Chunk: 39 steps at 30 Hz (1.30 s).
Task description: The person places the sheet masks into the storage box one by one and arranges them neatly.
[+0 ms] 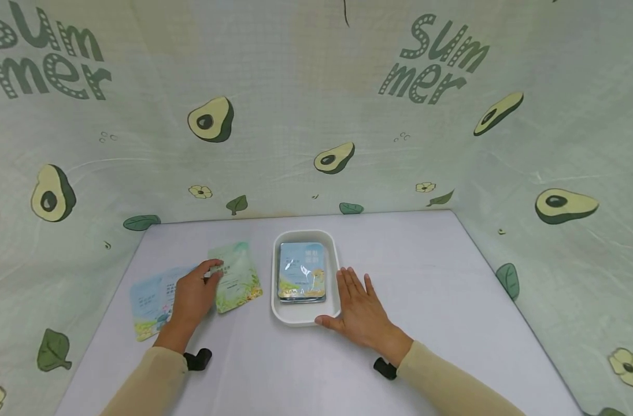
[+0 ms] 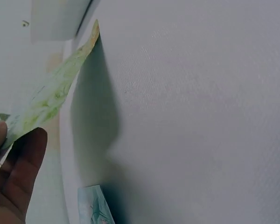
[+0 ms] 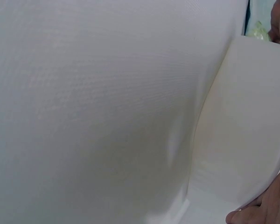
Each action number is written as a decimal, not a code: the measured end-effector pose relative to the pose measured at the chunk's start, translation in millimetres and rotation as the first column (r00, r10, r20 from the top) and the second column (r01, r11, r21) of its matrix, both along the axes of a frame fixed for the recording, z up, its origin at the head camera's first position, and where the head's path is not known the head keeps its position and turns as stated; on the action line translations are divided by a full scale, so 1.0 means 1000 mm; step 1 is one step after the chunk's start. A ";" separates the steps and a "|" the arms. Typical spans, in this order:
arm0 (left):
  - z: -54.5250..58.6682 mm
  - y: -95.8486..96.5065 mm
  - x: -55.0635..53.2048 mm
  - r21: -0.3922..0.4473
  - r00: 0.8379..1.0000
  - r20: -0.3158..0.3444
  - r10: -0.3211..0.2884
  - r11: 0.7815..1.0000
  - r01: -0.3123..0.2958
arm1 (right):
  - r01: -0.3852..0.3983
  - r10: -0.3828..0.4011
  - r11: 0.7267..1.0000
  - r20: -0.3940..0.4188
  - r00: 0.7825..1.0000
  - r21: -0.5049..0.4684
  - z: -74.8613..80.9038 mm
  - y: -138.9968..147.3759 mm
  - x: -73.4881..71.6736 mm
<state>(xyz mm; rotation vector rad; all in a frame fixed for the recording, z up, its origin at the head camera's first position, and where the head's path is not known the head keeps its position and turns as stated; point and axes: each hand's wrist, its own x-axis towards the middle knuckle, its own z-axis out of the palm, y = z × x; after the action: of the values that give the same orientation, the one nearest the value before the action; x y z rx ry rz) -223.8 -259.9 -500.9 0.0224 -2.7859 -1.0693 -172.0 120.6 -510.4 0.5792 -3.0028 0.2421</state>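
Observation:
My left hand (image 1: 195, 292) pinches a flat green sachet (image 1: 237, 283), printed like a face-mask packet, by its left edge. In the left wrist view the sachet (image 2: 51, 95) tilts up off the table, thumb on one face and fingers behind. Beneath that hand lies a light blue sachet (image 1: 152, 300), partly covered. A white tray (image 1: 298, 318) stands in the middle, holding blue sachets (image 1: 302, 268) in a stack. With fingers mostly straight, my right hand (image 1: 362, 315) touches the tray's right side, its thumb at the near corner. The right wrist view shows the tray's outer wall (image 3: 242, 116).
The white table (image 1: 430, 289) is backed by a pale cloth (image 1: 274, 86) printed with avocados and leaves, which also hangs at both sides. Small black devices (image 1: 199, 359) are worn at the wrists.

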 end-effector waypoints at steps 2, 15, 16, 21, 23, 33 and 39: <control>0.001 0.000 -0.001 0.013 0.999 0.051 -0.007 1.000 0.006 | -0.001 0.001 1.000 0.004 1.000 -0.001 0.000 0.000 0.000; 0.006 -0.017 -0.006 0.164 0.987 0.137 -0.082 0.985 0.059 | -0.013 0.013 1.000 -0.004 1.000 0.005 0.000 -0.001 0.000; 0.008 -0.019 -0.007 0.184 0.985 0.146 -0.090 0.981 0.062 | -0.013 0.013 1.000 -0.007 1.000 0.006 0.000 -0.001 0.000; 0.020 -0.025 -0.008 0.258 0.981 0.158 -0.109 0.964 0.065 | -0.017 0.017 1.000 -0.014 1.000 0.021 -0.001 -0.001 0.000; 0.026 -0.026 -0.008 0.268 0.982 0.154 -0.108 0.961 0.064 | -0.017 0.017 0.999 -0.012 1.000 0.028 -0.001 0.000 0.000; 0.062 -0.015 -0.018 0.213 0.992 0.063 -0.114 0.972 0.098 | -0.015 0.015 1.000 -0.015 1.000 0.024 -0.001 0.000 -0.001; 0.081 0.013 -0.027 0.266 0.987 -0.006 -0.161 0.951 0.156 | -0.011 0.011 1.000 -0.013 1.000 0.025 -0.001 0.000 0.000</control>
<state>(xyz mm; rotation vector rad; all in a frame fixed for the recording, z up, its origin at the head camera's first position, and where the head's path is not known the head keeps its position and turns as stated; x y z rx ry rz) -251.1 -246.9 -419.4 -0.1651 -2.6725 -1.4822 -172.4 120.3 -511.4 0.5977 -2.9944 0.2013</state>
